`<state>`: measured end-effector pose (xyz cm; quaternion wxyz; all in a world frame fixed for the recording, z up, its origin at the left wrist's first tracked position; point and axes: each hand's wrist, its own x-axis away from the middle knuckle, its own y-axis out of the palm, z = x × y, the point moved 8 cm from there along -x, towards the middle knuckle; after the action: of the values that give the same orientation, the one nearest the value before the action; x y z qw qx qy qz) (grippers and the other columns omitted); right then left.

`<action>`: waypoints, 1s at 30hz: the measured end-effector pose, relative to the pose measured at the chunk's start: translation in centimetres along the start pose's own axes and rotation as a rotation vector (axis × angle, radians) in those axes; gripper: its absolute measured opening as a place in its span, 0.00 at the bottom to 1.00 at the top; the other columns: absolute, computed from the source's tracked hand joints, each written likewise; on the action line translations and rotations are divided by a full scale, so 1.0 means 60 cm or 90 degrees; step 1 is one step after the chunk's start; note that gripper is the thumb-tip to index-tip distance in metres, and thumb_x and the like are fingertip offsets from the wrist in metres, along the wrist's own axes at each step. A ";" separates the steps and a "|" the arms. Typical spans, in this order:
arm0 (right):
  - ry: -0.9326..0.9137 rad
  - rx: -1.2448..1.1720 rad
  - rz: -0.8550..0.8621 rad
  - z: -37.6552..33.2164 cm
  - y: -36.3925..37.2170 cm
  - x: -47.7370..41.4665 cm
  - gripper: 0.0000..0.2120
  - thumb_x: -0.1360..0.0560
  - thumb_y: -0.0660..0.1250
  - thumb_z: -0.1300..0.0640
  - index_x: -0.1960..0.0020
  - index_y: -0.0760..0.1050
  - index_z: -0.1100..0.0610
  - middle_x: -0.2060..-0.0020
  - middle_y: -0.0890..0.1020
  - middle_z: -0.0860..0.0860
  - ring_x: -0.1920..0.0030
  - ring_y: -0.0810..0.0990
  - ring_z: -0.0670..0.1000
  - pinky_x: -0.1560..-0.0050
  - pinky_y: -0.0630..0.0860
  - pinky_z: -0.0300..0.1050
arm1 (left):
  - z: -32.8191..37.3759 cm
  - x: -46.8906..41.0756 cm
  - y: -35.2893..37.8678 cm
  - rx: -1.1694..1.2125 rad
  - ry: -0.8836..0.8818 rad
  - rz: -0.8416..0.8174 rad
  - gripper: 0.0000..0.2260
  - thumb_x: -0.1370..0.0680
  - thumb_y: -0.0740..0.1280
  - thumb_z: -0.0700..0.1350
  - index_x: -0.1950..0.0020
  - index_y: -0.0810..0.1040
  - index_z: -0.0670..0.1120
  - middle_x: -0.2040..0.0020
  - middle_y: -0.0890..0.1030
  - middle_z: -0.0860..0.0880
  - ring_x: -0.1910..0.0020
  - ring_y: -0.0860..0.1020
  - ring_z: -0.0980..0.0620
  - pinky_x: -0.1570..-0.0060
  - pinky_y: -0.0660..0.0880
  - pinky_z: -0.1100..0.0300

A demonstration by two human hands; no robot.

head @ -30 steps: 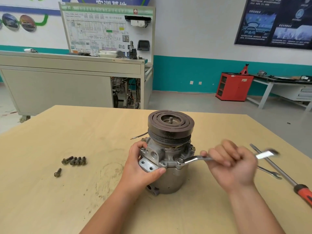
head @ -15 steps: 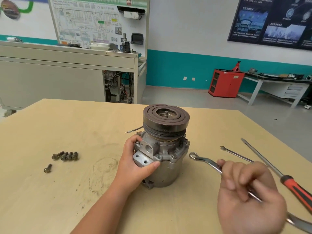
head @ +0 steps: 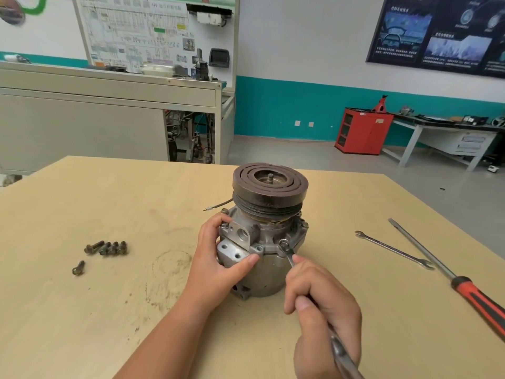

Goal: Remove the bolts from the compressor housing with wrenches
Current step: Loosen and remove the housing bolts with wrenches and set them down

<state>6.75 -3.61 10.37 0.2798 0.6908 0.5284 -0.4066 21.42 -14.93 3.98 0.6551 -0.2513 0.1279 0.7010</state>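
Left hand (head: 216,265) grips the compressor housing (head: 269,273) on the desk (head: 109,310). Right hand (head: 322,310), its grip closed round a wrench (head: 287,252), sets it on a bolt (head: 283,243).

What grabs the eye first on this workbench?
A grey compressor stands upright on the table, its dark grooved pulley on top. The left hand steadies it while the right hand holds a wrench whose end sits on a front flange bolt. Loose bolts lie to the left; a spare wrench and red-handled screwdriver to the right.
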 end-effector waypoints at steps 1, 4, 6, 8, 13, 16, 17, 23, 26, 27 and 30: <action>-0.002 0.007 -0.002 0.000 -0.001 0.003 0.08 0.33 0.56 0.60 0.68 0.66 0.49 0.72 0.67 0.44 0.70 0.67 0.49 0.43 0.73 0.45 | 0.002 0.000 -0.001 -0.010 0.011 0.005 0.26 0.38 0.71 0.60 0.42 0.66 0.69 0.34 0.69 0.52 0.35 0.71 0.51 0.39 0.71 0.59; 0.050 -0.065 0.032 0.018 -0.017 0.003 0.09 0.35 0.56 0.61 0.70 0.67 0.49 0.73 0.69 0.42 0.70 0.69 0.47 0.43 0.72 0.40 | 0.004 0.000 -0.002 -0.019 0.031 0.016 0.26 0.36 0.70 0.60 0.40 0.68 0.61 0.32 0.63 0.59 0.31 0.66 0.55 0.37 0.68 0.65; 0.141 -0.184 0.094 0.041 -0.039 -0.004 0.15 0.38 0.53 0.65 0.73 0.70 0.48 0.74 0.71 0.42 0.70 0.70 0.47 0.46 0.73 0.38 | 0.002 0.000 -0.001 -0.014 0.022 0.015 0.26 0.37 0.70 0.60 0.40 0.68 0.61 0.33 0.63 0.63 0.31 0.66 0.56 0.37 0.68 0.67; 0.204 -0.281 0.115 0.059 -0.054 -0.019 0.15 0.39 0.52 0.65 0.75 0.72 0.50 0.77 0.70 0.44 0.72 0.69 0.48 0.51 0.74 0.38 | 0.001 -0.001 -0.003 -0.012 0.020 0.018 0.26 0.37 0.70 0.60 0.41 0.68 0.62 0.34 0.63 0.65 0.31 0.65 0.59 0.39 0.67 0.71; 0.418 -0.507 0.051 0.155 -0.057 -0.094 0.08 0.44 0.64 0.52 0.78 0.67 0.50 0.81 0.58 0.43 0.79 0.60 0.45 0.63 0.76 0.38 | 0.006 -0.002 -0.004 -0.010 0.026 0.030 0.25 0.37 0.70 0.58 0.41 0.69 0.61 0.34 0.65 0.59 0.34 0.66 0.65 0.44 0.65 0.78; 0.593 -0.594 0.045 0.220 -0.027 -0.120 0.09 0.40 0.55 0.55 0.78 0.59 0.50 0.80 0.51 0.45 0.79 0.51 0.46 0.71 0.73 0.37 | 0.008 -0.003 -0.005 -0.014 0.028 0.033 0.25 0.37 0.70 0.58 0.42 0.69 0.59 0.34 0.65 0.57 0.35 0.65 0.68 0.45 0.64 0.79; 0.609 -0.614 0.035 0.230 -0.017 -0.125 0.09 0.39 0.53 0.55 0.77 0.57 0.49 0.80 0.51 0.45 0.79 0.50 0.45 0.72 0.72 0.36 | 0.008 -0.003 -0.005 -0.014 0.027 0.033 0.25 0.37 0.70 0.59 0.42 0.69 0.59 0.34 0.65 0.57 0.34 0.65 0.68 0.45 0.64 0.79; 0.398 -0.831 0.140 0.166 -0.072 -0.102 0.06 0.34 0.61 0.58 0.70 0.69 0.57 0.79 0.59 0.47 0.78 0.61 0.47 0.61 0.76 0.42 | 0.007 -0.002 -0.005 -0.015 0.038 0.039 0.26 0.36 0.70 0.59 0.40 0.69 0.59 0.34 0.64 0.60 0.33 0.65 0.66 0.43 0.63 0.78; 0.356 -0.516 0.249 0.118 -0.101 -0.052 0.12 0.41 0.71 0.46 0.71 0.73 0.53 0.81 0.61 0.44 0.76 0.66 0.45 0.55 0.79 0.40 | 0.006 0.000 -0.005 -0.012 0.034 0.036 0.26 0.36 0.70 0.59 0.40 0.69 0.60 0.32 0.64 0.60 0.32 0.65 0.63 0.41 0.64 0.76; 0.337 -0.438 0.273 0.100 -0.098 -0.040 0.15 0.44 0.73 0.42 0.72 0.74 0.52 0.81 0.61 0.44 0.76 0.67 0.45 0.53 0.79 0.38 | 0.007 0.001 -0.005 -0.010 0.034 0.034 0.26 0.36 0.70 0.59 0.40 0.69 0.59 0.32 0.64 0.59 0.32 0.65 0.63 0.42 0.65 0.76; 0.232 -0.338 0.269 0.053 -0.070 -0.018 0.10 0.40 0.71 0.46 0.74 0.77 0.52 0.81 0.64 0.42 0.75 0.69 0.44 0.47 0.76 0.35 | 0.009 -0.001 -0.005 -0.005 0.037 0.030 0.26 0.36 0.71 0.58 0.40 0.70 0.58 0.30 0.65 0.57 0.34 0.66 0.67 0.44 0.65 0.78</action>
<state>1.74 -5.56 9.82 0.4277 0.7489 0.5027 -0.0594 21.60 -14.70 4.49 0.6337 -0.2709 0.1497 0.7089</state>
